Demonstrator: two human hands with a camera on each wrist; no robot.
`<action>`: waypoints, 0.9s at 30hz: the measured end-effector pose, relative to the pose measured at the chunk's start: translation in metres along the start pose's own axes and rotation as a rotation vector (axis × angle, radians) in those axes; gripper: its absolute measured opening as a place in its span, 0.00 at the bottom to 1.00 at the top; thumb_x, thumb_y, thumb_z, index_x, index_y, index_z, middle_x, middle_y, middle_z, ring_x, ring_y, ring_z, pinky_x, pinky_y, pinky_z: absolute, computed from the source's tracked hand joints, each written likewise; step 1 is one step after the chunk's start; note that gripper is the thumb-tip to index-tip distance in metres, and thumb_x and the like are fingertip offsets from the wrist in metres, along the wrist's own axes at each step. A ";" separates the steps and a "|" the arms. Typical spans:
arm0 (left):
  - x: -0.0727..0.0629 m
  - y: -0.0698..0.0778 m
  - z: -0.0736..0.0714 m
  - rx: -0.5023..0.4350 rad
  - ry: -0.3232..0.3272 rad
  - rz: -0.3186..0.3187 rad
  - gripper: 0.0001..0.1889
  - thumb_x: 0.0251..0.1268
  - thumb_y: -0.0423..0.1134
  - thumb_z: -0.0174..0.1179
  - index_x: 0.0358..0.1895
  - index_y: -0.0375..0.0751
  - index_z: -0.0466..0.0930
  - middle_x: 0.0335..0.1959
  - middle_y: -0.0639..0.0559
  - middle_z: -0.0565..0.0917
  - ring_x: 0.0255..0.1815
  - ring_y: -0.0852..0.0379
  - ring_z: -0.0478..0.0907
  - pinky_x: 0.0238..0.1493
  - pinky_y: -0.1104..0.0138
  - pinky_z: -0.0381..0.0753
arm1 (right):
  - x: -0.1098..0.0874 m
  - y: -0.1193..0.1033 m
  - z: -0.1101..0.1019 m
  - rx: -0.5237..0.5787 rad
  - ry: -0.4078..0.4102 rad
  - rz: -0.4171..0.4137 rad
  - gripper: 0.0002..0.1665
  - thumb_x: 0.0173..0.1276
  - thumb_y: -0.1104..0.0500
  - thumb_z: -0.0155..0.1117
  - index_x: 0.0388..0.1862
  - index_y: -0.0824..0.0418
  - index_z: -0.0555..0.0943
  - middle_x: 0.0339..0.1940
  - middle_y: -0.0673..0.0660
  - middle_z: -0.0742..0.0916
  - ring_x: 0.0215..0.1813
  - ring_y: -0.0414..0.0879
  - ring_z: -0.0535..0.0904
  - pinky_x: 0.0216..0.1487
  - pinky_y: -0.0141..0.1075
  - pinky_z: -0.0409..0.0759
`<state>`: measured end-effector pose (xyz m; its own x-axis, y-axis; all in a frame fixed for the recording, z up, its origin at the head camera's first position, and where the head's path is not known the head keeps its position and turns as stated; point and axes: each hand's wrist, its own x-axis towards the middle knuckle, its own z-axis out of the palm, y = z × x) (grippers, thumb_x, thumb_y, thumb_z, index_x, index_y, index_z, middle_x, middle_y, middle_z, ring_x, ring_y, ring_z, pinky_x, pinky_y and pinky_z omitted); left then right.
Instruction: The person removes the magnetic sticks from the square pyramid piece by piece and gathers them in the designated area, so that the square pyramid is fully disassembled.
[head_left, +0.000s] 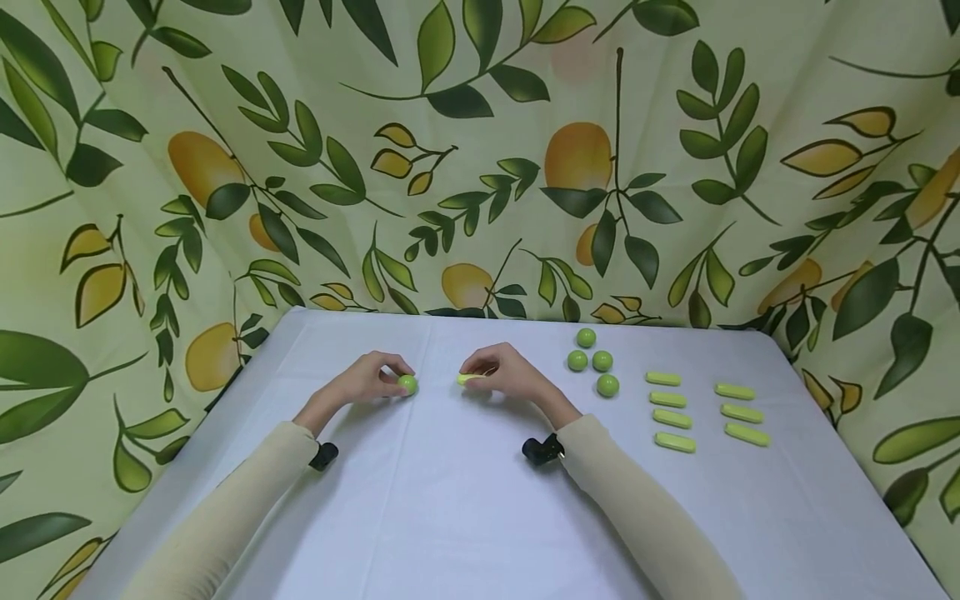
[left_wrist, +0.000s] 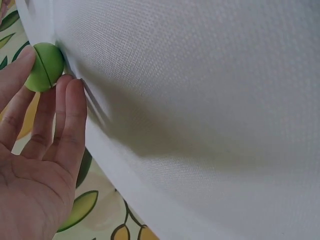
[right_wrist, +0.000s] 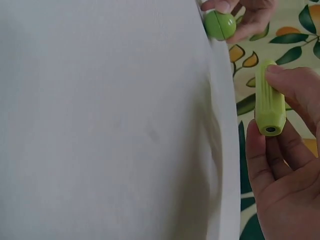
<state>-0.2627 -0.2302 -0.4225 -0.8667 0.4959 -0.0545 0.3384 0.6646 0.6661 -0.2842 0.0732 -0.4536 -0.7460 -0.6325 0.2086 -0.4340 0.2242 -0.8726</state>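
My left hand (head_left: 370,377) pinches a glossy green ball (head_left: 407,384) between thumb and fingers, close to the tablecloth. A thin seam runs round this ball (left_wrist: 46,67) in the left wrist view. Across a short gap, my right hand (head_left: 508,372) grips a short yellow-green rod (head_left: 469,379) between thumb and fingertips. In the right wrist view the rod (right_wrist: 270,100) has grooved sides and a small dark round spot in its near end. Rod and ball are apart.
Several green balls (head_left: 607,385) form a loose group right of my right hand. Farther right, several yellow-green rods (head_left: 675,442) lie in two columns on the white-covered table (head_left: 465,517). A leaf-and-fruit patterned curtain (head_left: 495,208) stands behind the table's far edge.
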 end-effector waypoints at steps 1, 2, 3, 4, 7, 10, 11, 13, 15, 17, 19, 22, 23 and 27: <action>0.000 0.000 0.000 -0.001 0.001 0.001 0.11 0.63 0.30 0.71 0.48 0.33 0.85 0.45 0.46 0.85 0.45 0.47 0.81 0.47 0.58 0.82 | -0.003 0.000 -0.004 -0.011 0.003 -0.002 0.08 0.64 0.67 0.74 0.43 0.63 0.89 0.39 0.51 0.89 0.42 0.46 0.82 0.47 0.38 0.81; -0.001 0.000 0.000 -0.002 0.002 0.004 0.11 0.63 0.30 0.71 0.48 0.33 0.85 0.44 0.46 0.85 0.45 0.46 0.81 0.47 0.58 0.82 | -0.006 0.000 -0.007 -0.021 0.005 -0.002 0.08 0.64 0.67 0.74 0.43 0.62 0.89 0.39 0.51 0.89 0.42 0.46 0.82 0.47 0.38 0.81; -0.001 0.000 0.000 -0.001 0.002 0.007 0.11 0.63 0.30 0.71 0.48 0.33 0.85 0.44 0.46 0.84 0.45 0.46 0.80 0.47 0.58 0.82 | -0.010 0.000 -0.011 -0.027 0.008 -0.001 0.08 0.64 0.67 0.74 0.43 0.62 0.89 0.39 0.51 0.89 0.42 0.46 0.82 0.48 0.39 0.81; -0.001 0.000 0.000 0.000 0.003 0.009 0.11 0.63 0.29 0.71 0.48 0.33 0.85 0.44 0.46 0.84 0.45 0.46 0.80 0.47 0.58 0.82 | -0.013 -0.001 -0.015 -0.034 0.009 0.001 0.08 0.64 0.66 0.74 0.43 0.62 0.89 0.39 0.51 0.89 0.42 0.46 0.82 0.48 0.39 0.81; -0.001 -0.001 0.000 0.008 0.005 0.013 0.11 0.63 0.29 0.71 0.48 0.33 0.86 0.44 0.46 0.84 0.44 0.47 0.80 0.47 0.59 0.81 | -0.025 -0.001 -0.027 -0.050 0.018 0.017 0.09 0.65 0.66 0.75 0.43 0.62 0.89 0.40 0.51 0.89 0.42 0.47 0.83 0.48 0.40 0.81; 0.000 -0.003 0.000 0.012 0.003 0.019 0.11 0.64 0.30 0.71 0.49 0.34 0.86 0.44 0.47 0.84 0.44 0.48 0.80 0.47 0.59 0.81 | -0.037 -0.001 -0.038 -0.054 0.033 0.024 0.09 0.64 0.65 0.75 0.44 0.62 0.89 0.40 0.52 0.89 0.43 0.48 0.83 0.48 0.40 0.81; 0.000 -0.003 0.000 0.011 0.003 0.021 0.11 0.64 0.30 0.71 0.49 0.34 0.85 0.44 0.47 0.84 0.44 0.48 0.80 0.47 0.59 0.81 | -0.041 -0.001 -0.042 -0.058 0.040 0.023 0.09 0.64 0.65 0.76 0.44 0.62 0.89 0.40 0.52 0.89 0.43 0.48 0.83 0.48 0.40 0.81; 0.000 -0.004 0.000 0.007 0.003 0.022 0.11 0.64 0.30 0.71 0.49 0.33 0.85 0.44 0.47 0.84 0.44 0.48 0.80 0.47 0.59 0.81 | -0.049 -0.002 -0.049 -0.062 0.053 0.020 0.10 0.64 0.65 0.76 0.44 0.63 0.89 0.40 0.54 0.89 0.43 0.49 0.83 0.47 0.40 0.81; 0.000 -0.004 0.000 0.005 0.003 0.019 0.12 0.63 0.29 0.71 0.49 0.34 0.86 0.44 0.47 0.84 0.44 0.48 0.80 0.47 0.59 0.81 | -0.057 -0.002 -0.057 -0.071 0.066 0.020 0.10 0.64 0.66 0.76 0.44 0.64 0.88 0.41 0.55 0.89 0.44 0.50 0.83 0.47 0.39 0.82; 0.000 -0.004 0.000 0.006 0.004 0.013 0.12 0.63 0.29 0.71 0.49 0.34 0.86 0.44 0.47 0.84 0.45 0.48 0.80 0.48 0.58 0.82 | -0.065 -0.001 -0.064 -0.079 0.074 0.026 0.11 0.64 0.68 0.75 0.45 0.66 0.88 0.42 0.57 0.89 0.45 0.52 0.83 0.47 0.40 0.82; 0.000 -0.004 0.000 0.011 0.005 0.008 0.12 0.63 0.30 0.71 0.49 0.34 0.86 0.44 0.47 0.84 0.45 0.48 0.80 0.48 0.58 0.82 | -0.074 -0.001 -0.071 -0.092 0.081 0.045 0.11 0.64 0.70 0.74 0.45 0.67 0.87 0.42 0.59 0.89 0.46 0.54 0.83 0.48 0.41 0.82; 0.000 -0.003 0.001 0.010 0.004 0.007 0.12 0.64 0.30 0.70 0.49 0.34 0.86 0.45 0.47 0.84 0.46 0.48 0.80 0.48 0.58 0.82 | -0.087 -0.002 -0.079 -0.115 0.089 0.071 0.10 0.65 0.72 0.72 0.45 0.70 0.86 0.42 0.61 0.89 0.46 0.56 0.83 0.49 0.41 0.82; 0.000 -0.003 0.001 0.009 0.004 0.008 0.12 0.64 0.30 0.70 0.49 0.34 0.86 0.45 0.46 0.84 0.46 0.47 0.80 0.49 0.58 0.82 | -0.091 -0.002 -0.082 -0.128 0.091 0.077 0.10 0.65 0.72 0.72 0.45 0.70 0.86 0.42 0.61 0.89 0.46 0.57 0.83 0.49 0.41 0.82; -0.001 -0.003 0.001 0.005 0.006 0.002 0.12 0.64 0.30 0.70 0.49 0.34 0.85 0.45 0.46 0.84 0.46 0.48 0.80 0.48 0.58 0.82 | -0.112 -0.004 -0.094 -0.142 0.118 0.064 0.10 0.64 0.71 0.73 0.44 0.68 0.87 0.41 0.58 0.89 0.44 0.51 0.83 0.47 0.36 0.83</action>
<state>-0.2626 -0.2320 -0.4254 -0.8681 0.4939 -0.0492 0.3417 0.6666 0.6625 -0.2465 0.2125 -0.4320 -0.8250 -0.5237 0.2124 -0.4442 0.3685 -0.8166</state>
